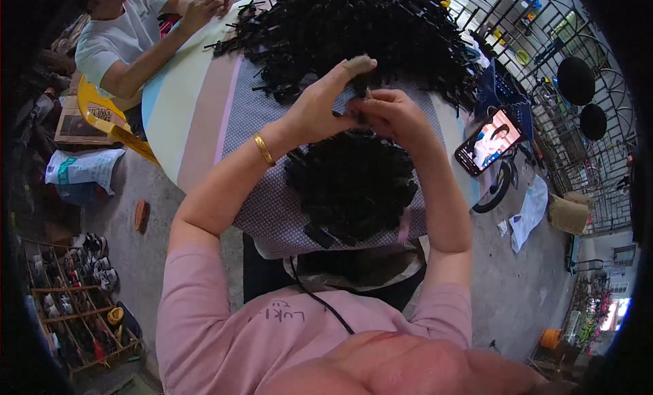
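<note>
In front of my chest, both hands are raised over the table. My left hand [320, 102], with a gold bracelet at the wrist and a greyish covering on one fingertip, curves round a small black piece [362, 87]. My right hand [394, 116] meets it from the other side, its fingers pinched together at the same piece. The piece's exact kind is too small and too covered by fingers to make out. Below my hands lies a heap of short black strips [350, 184]. A much larger pile of the same black strips [367, 28] covers the far part of the table.
A striped and patterned cloth covers the table [204, 116]. A phone [488, 141] with a lit screen stands at its right edge, near a dark blue basket [503, 96]. Another person [126, 41] sits at the far left beside a yellow chair [102, 116]. A shoe rack [75, 293] stands lower left.
</note>
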Tool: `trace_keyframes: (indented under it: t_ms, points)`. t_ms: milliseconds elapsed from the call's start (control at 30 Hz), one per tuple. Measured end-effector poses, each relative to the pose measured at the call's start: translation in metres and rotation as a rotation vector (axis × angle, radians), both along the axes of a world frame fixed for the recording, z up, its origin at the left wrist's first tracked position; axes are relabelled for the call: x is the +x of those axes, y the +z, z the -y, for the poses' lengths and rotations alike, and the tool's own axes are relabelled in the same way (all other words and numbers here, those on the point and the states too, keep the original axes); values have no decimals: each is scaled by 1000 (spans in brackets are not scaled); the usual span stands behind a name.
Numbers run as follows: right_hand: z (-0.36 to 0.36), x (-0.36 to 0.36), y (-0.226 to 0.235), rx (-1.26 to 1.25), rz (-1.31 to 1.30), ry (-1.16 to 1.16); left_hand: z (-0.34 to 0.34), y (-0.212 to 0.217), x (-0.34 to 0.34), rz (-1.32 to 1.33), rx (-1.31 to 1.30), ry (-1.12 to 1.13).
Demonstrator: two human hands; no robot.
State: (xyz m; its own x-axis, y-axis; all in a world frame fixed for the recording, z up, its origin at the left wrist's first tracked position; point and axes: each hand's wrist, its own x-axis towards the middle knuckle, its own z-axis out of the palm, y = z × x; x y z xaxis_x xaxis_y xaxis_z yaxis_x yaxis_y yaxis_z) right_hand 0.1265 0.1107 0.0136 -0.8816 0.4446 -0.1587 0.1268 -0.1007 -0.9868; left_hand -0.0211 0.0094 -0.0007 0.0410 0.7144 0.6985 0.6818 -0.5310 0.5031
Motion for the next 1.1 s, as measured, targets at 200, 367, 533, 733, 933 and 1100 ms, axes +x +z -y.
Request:
trace_keyframes:
  t_ms: [200,367,533,733,933,1100]
  points:
    - [4,2,3,4,16,49,3,-7,8,184,-19,-167]
    - [-6,6,5,-96,-114,-9,-1,-1,8,715,-65,-209]
    - [15,-2,-2,380,-335,-156,3,1,5,707,-255,-170]
    - [8,-1,-7,459,-318,-72,4,-1,7,602,-260,-110]
    - [17,-1,-2,434,-290,-133,5,1,8,529,-170,-76]
    - [22,-2,-2,404,-224,-178,3,-5,12,536,-93,-48]
